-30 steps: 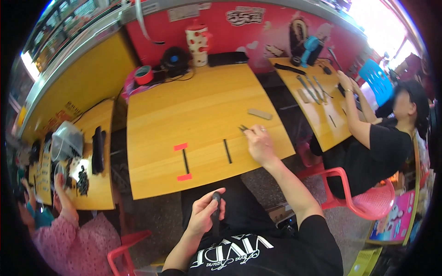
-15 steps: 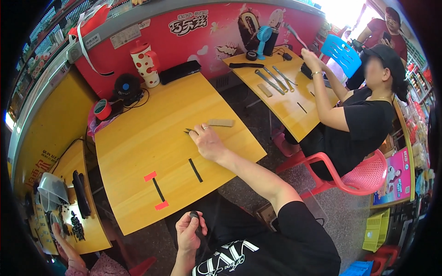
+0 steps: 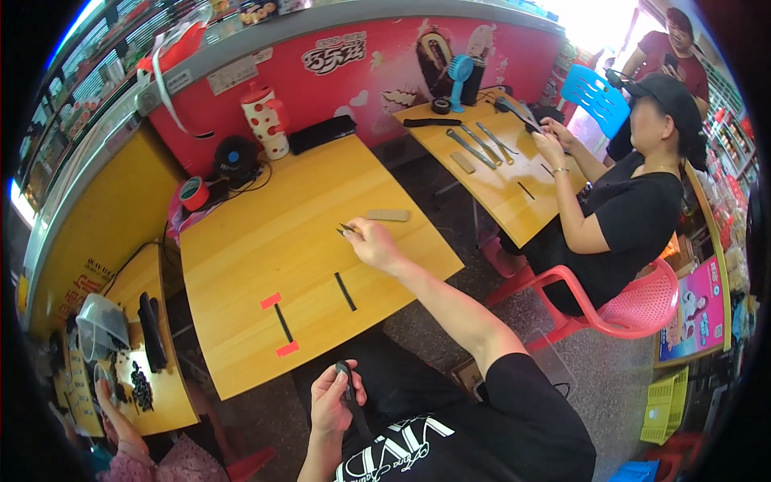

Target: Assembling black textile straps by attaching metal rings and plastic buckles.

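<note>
My right hand (image 3: pixel 373 244) is closed on a small dark tool with two pointed tips (image 3: pixel 346 230), held over the middle of the wooden table (image 3: pixel 241 249). The tips stand apart; whether it is tweezers or snips cannot be made out. Close beyond this hand lies a tan flat block (image 3: pixel 389 215). Over my lap, past the near table edge, my left hand (image 3: pixel 328 403) grips a black strap (image 3: pixel 352 392), whose lower end trails along my shirt. On the tabletop lie a black strip (image 3: pixel 345 292) and another black strip (image 3: pixel 284 323) with red tape (image 3: pixel 287 349) at its ends.
A polka-dot tumbler (image 3: pixel 265 122), a black case (image 3: pixel 322 135), a black fan (image 3: pixel 237 161) and a red tape roll (image 3: pixel 193 194) stand at the far side. A co-worker sits at the right table (image 3: pixel 514 210), holding a strap. Another person's hand works at the left table (image 3: pixel 173 394).
My right hand has shifted slightly right, keeping the tool. In my left hand more of the black strap now shows. The co-worker's hands have come down with the strap.
</note>
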